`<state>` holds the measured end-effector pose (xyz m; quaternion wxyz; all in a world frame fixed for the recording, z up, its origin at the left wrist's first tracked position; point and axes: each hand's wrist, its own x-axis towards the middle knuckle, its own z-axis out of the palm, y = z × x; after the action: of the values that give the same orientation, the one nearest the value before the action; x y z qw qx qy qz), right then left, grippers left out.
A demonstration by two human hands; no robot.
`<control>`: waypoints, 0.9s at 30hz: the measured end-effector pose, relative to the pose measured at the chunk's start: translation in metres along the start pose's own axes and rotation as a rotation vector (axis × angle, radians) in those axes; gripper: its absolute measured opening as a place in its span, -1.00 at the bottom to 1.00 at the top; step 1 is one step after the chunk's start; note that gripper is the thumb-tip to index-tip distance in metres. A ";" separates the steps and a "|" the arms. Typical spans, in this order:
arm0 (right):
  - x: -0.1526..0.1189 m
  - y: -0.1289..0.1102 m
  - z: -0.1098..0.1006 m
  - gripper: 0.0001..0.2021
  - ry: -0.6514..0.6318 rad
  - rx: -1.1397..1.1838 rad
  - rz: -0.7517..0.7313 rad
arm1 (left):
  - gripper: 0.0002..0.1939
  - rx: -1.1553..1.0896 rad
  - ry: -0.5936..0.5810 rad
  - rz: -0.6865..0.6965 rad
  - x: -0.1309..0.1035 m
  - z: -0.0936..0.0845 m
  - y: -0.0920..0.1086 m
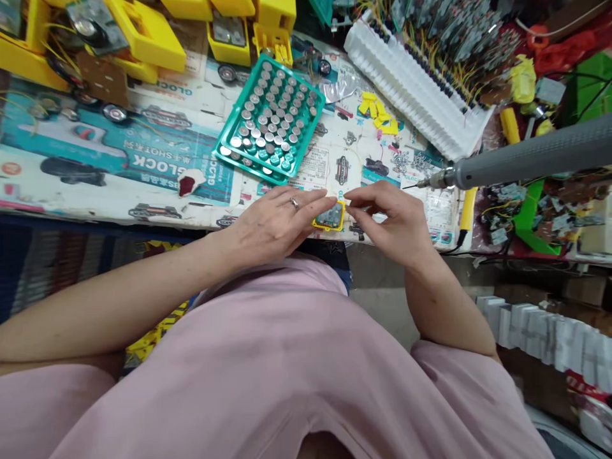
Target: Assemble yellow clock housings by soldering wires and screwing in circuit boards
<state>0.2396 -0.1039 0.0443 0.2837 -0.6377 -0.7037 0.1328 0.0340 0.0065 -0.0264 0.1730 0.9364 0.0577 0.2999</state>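
Steadying a small, squarish yellow plastic casing with a grey-green insert at the near edge of the teal-and-white printed tabletop, the bare left hand has its fingers closed over the casing's left side. The bare right hand bends thumb and forefinger nearly together at the right edge — whether they pinch something, I cannot tell. Done well, this likely calls for a firm left hold and light right fingertips, pressing little on the insert. The casing's open face points upward; the left fingers cover too much of its outline to settle the long axis.
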 end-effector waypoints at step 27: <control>0.016 0.008 -0.001 -0.79 -0.257 0.082 0.068 | -0.31 -0.055 0.000 -0.012 0.001 0.001 0.000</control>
<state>0.2461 -0.0869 0.0446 0.2124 -0.6269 -0.7062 0.2515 0.0353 0.0067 -0.0262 0.2006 0.9310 0.0550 0.3001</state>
